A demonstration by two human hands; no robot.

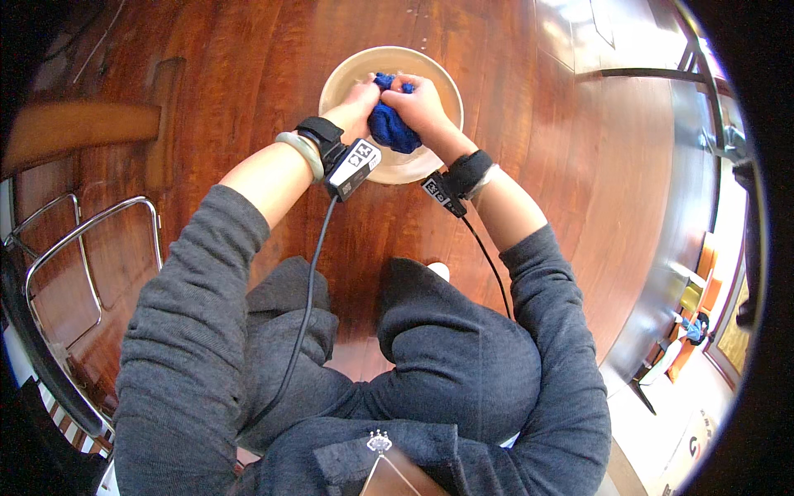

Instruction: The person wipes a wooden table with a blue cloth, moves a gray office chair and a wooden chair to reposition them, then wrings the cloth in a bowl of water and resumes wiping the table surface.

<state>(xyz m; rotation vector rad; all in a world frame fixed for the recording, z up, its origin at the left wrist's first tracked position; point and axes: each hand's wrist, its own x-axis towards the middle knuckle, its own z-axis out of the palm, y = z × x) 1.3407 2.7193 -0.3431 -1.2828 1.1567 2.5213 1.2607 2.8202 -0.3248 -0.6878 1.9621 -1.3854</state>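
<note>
A bunched blue cloth is gripped between both hands over a pale round basin. My left hand holds it from the left side, fingers partly hidden by the cloth. On the right, my right hand closes around its upper part, thumb towards the left hand. The cloth's lower bulge hangs free between the wrists. The basin stands on the wooden floor; whether it holds water is hard to tell.
Each wrist carries a strapped device, the left device and the right device, with cables running back along the arms. A chair with a chrome frame stands at left. A brown wooden piece lies beyond it.
</note>
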